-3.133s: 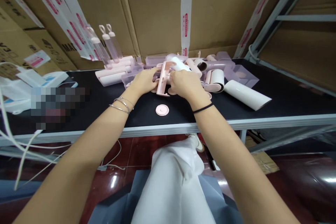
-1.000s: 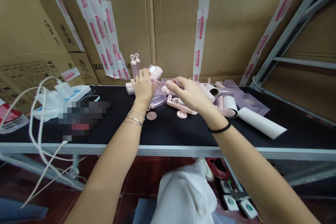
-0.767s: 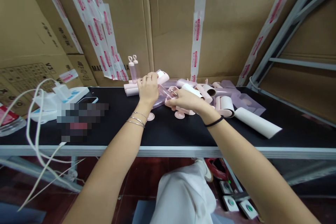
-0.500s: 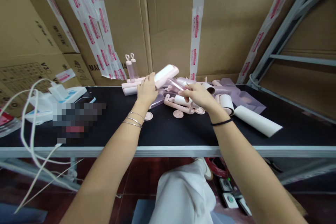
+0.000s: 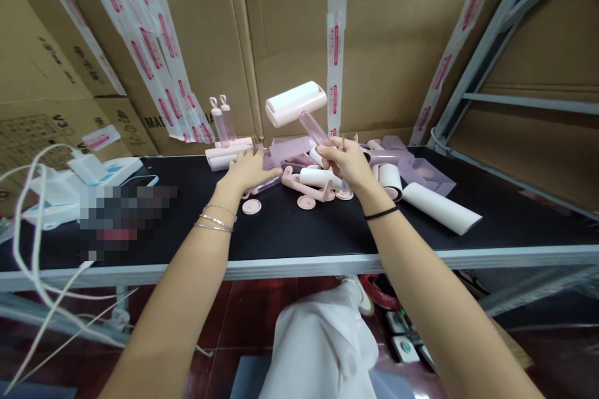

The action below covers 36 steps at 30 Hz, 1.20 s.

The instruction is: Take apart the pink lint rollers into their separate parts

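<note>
My right hand [image 5: 349,165] is closed around the clear pink handle of a lint roller [image 5: 296,103]. The roller's head, a white paper roll in a pale pink frame, is raised above the table. A thin shaft [image 5: 344,140] sticks up from the same hand; its kind I cannot make out. My left hand [image 5: 250,171] has its fingers spread, low over the loose parts, with nothing seen in it. Just behind it stand two lint rollers [image 5: 221,121], handles upright. Between the hands lie a pink roller frame [image 5: 306,188], a white paper roll [image 5: 321,176] and pink round caps [image 5: 251,206].
On the right lie a large white roll [image 5: 441,207], a shorter paper roll [image 5: 389,181] and translucent purple covers [image 5: 428,171]. A power strip [image 5: 100,177] with white cables [image 5: 35,230] sits on the left. Taped cardboard [image 5: 290,25] walls the back; a metal rack [image 5: 491,43] stands right.
My left hand has let go of the lint roller's head and moved left and down. My right hand has the roller by its handle, its head now higher. The whole view has shifted slightly.
</note>
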Each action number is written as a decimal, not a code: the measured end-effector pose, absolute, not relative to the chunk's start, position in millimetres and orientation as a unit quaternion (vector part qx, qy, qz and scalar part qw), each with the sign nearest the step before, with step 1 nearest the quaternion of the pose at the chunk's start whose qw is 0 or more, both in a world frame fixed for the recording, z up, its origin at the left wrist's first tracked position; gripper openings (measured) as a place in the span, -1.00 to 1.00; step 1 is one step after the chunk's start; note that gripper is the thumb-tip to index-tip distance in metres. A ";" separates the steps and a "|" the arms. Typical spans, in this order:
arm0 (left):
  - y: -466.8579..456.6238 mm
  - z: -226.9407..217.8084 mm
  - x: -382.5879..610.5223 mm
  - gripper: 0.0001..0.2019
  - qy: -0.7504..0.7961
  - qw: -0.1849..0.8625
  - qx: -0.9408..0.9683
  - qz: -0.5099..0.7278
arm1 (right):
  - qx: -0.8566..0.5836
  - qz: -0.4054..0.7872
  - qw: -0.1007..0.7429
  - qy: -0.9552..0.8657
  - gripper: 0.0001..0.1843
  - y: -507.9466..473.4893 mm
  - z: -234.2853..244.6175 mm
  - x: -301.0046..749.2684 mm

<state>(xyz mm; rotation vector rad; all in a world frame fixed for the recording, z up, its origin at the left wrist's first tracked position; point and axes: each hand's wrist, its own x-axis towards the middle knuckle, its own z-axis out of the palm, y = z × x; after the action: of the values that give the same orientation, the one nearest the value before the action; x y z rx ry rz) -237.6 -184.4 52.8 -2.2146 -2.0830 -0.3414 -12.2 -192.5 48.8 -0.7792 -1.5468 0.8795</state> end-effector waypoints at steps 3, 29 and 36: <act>-185.7 53.7 -239.2 -0.04 -0.694 0.039 -0.719 -0.005 | -0.336 0.311 0.577 -0.676 -0.78 -189.7 45.6 -11.7; -207.9 51.2 -196.9 -0.54 -0.435 -0.493 -0.750 -0.076 | -0.407 0.138 0.648 -0.629 -0.52 -179.1 41.6 3.4; -195.0 52.6 -210.5 -0.72 -0.492 -0.370 -0.769 -0.174 | -0.388 0.132 0.636 -0.654 -0.56 -181.6 42.5 3.8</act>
<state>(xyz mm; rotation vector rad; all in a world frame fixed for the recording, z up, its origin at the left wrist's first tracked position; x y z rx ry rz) -210.5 -195.0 52.6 -3.2261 -2.0653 -0.7294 3.8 -181.6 42.5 -0.8867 -1.4952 0.3005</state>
